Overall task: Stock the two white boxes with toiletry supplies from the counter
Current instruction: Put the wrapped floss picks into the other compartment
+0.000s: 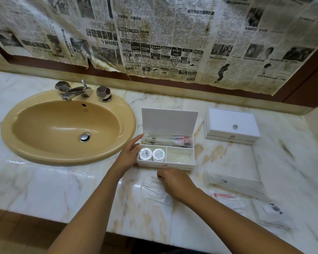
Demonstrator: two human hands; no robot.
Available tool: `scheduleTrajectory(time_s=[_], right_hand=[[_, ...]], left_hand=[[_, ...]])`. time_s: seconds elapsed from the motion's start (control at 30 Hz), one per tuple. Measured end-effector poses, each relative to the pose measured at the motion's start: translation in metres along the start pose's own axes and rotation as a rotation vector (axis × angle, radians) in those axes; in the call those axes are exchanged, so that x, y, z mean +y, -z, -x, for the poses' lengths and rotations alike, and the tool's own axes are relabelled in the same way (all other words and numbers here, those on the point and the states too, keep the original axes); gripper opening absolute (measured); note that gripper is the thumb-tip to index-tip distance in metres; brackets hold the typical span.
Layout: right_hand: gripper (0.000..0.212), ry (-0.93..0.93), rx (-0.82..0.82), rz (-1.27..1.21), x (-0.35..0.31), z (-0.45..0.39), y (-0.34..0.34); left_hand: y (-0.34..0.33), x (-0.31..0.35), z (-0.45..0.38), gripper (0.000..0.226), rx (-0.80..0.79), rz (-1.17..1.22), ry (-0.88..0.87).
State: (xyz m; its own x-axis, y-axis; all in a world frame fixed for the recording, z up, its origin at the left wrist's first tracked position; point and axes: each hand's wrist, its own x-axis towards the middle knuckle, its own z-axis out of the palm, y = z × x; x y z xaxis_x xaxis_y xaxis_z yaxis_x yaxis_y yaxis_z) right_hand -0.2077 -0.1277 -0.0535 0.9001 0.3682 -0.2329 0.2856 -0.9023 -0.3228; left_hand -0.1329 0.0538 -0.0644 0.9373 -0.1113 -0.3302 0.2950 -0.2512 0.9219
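Already part-stocked, the open white plastic box [165,156] sits beside the tan oval sink [68,127]; the closed white box [232,125] stands well apart to its right.

Left hand [129,154], fingers spread, steadies the open box's left wall. Right hand [174,181] rests curled on clear crinkly sachets [157,191] just in front of the box; I cannot tell whether it pinches one yet. These packets look light, limp and slippery, so pinching an edge seam should serve better than pressing flat.

Dim warm light, blurred, bowed edges
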Motion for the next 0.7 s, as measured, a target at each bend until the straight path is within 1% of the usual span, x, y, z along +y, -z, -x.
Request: scheduleTrajectory(time_s=[0.03,0.1,0.2,0.3,0.43,0.53,0.6,0.7], right_hand=[[0.015,-0.004,0.029,-0.022,-0.001,-0.001,0.002],[0.01,-0.011,0.1,-0.064,-0.003,-0.003,0.008],[0.016,-0.007,0.192,-0.105,-0.006,-0.006,0.019],[0.013,-0.005,0.294,-0.144,-0.003,-0.009,0.031],[0.008,-0.098,0.381,-0.18,0.009,-0.016,0.046],[0.012,-0.207,0.352,-0.116,0.022,-0.021,0.052],[0.015,-0.27,0.266,-0.05,0.028,-0.023,0.052],[0.018,-0.338,0.139,-0.042,0.031,-0.022,0.045]], left_hand=[[0.0,0.0,0.0,0.04,0.0,0.008,0.004],[0.0,0.0,0.0,0.04,0.004,0.007,0.005],[0.0,-0.001,0.0,0.04,0.003,-0.002,-0.001],[0.001,-0.001,0.001,0.039,-0.001,-0.016,-0.012],[0.001,-0.001,0.001,0.039,-0.001,-0.03,-0.026],[0.002,-0.001,0.001,0.039,-0.006,-0.024,-0.02],[0.002,-0.001,0.001,0.038,-0.007,-0.027,-0.019],[0.002,0.001,0.002,0.038,-0.007,-0.032,-0.017]])
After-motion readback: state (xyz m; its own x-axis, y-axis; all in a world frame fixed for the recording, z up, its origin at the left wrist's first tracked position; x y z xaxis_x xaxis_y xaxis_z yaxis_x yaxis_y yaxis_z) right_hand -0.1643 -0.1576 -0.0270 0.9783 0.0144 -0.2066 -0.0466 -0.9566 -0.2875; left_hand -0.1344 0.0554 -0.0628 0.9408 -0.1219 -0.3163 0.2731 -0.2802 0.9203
